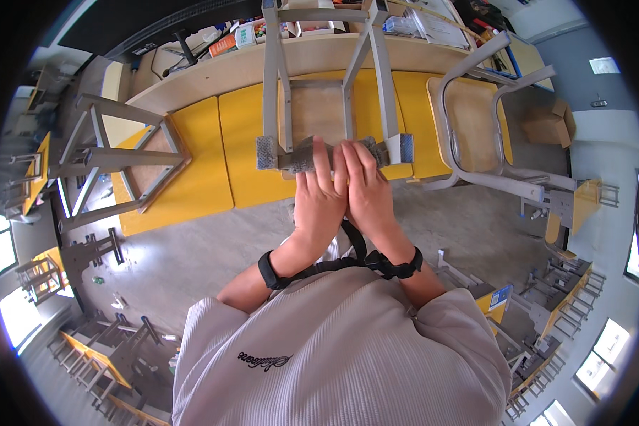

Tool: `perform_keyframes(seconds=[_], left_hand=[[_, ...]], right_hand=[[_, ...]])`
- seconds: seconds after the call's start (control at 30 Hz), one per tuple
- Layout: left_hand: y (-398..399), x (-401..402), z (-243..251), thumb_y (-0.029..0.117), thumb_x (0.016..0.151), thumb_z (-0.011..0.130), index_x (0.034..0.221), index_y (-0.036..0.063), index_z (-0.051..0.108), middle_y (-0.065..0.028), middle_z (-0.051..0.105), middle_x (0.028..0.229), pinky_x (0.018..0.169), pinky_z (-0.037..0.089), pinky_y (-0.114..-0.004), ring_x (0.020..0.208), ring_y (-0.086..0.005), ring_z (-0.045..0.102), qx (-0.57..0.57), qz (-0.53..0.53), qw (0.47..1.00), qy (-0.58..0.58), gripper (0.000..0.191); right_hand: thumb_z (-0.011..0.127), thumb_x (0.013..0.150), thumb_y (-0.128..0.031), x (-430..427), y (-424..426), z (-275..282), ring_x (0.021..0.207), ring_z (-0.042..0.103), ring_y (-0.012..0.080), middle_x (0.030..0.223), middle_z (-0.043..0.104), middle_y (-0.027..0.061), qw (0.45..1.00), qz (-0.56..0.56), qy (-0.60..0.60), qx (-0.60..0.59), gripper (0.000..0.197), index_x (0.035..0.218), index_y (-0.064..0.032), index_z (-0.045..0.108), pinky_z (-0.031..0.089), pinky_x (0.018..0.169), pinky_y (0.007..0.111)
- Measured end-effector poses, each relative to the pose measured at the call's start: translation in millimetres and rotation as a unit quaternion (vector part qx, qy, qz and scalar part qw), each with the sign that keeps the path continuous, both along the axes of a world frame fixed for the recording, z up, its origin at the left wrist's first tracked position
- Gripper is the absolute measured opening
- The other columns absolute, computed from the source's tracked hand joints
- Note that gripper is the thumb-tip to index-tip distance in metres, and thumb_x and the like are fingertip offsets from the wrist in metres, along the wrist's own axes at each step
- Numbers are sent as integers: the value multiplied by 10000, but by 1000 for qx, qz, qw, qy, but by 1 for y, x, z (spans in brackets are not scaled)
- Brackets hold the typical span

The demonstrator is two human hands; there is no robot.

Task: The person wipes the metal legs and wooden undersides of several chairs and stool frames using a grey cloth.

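Observation:
An upturned stool with a grey metal frame (271, 80) and a wooden seat (319, 112) stands on a yellow tabletop before me. A grey fuzzy cloth (303, 157) lies along the stool's near crossbar. My left hand (320, 197) and my right hand (370, 186) lie side by side on the cloth, pressing it to the bar with their fingers. The hands touch each other. The thumbs and the underside of the bar are partly hidden. Grey fuzzy material and a blue-grey patch show at the ends of the two near legs.
Another stool (133, 157) lies on its side at the left of the yellow tabletop (199, 154). At the right rests a chair with a wooden seat (471, 125). Beyond a wooden ledge (218, 74) are a monitor (154, 26), boxes and papers. A cardboard box (551, 125) stands at the far right.

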State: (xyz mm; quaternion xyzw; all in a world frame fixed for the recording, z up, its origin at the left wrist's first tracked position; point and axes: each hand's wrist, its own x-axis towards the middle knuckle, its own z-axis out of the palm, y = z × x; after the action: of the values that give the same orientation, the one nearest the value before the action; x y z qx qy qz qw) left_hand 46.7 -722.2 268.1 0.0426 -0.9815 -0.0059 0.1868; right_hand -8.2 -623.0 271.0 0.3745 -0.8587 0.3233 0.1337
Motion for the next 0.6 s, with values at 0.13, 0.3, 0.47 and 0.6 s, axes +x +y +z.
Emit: perform_keyframes(seconds=[0.13, 0.3, 0.47, 0.6], left_hand=[[27, -13, 15, 103, 781, 571, 1330, -51, 329, -329, 307, 1371, 754, 488, -352, 898, -315, 597, 9, -8, 999, -41, 619], [51, -20, 21, 176, 808, 536, 1388, -19, 316, -297, 278, 1410, 913, 437, -365, 1123, -332, 508, 80, -43, 991, -100, 650], [51, -9, 23, 70, 761, 559, 1362, -37, 357, -314, 253, 1426, 894, 458, -370, 1173, -376, 489, 84, -33, 994, -63, 644], [47, 11, 20, 57, 747, 561, 1340, -88, 360, -310, 322, 1395, 925, 445, -377, 1236, -424, 416, 119, 16, 988, -95, 643]], right_hand=[[609, 779, -63, -14, 27, 14, 1027, 594, 304, 1312, 467, 136, 1000, -9, -22, 6, 516, 1273, -16, 471, 507, 803, 371], [597, 768, -37, -20, 57, 15, 1083, 571, 342, 1383, 401, 201, 998, -51, -37, 5, 537, 1289, -13, 468, 505, 810, 383], [544, 795, 0, -13, 56, 4, 1063, 578, 375, 1377, 384, 261, 999, 4, -41, -33, 511, 1289, 68, 435, 521, 792, 354], [547, 790, -29, -10, 46, 4, 1041, 595, 332, 1389, 372, 248, 993, 105, -51, -34, 496, 1267, 75, 458, 522, 799, 349]])
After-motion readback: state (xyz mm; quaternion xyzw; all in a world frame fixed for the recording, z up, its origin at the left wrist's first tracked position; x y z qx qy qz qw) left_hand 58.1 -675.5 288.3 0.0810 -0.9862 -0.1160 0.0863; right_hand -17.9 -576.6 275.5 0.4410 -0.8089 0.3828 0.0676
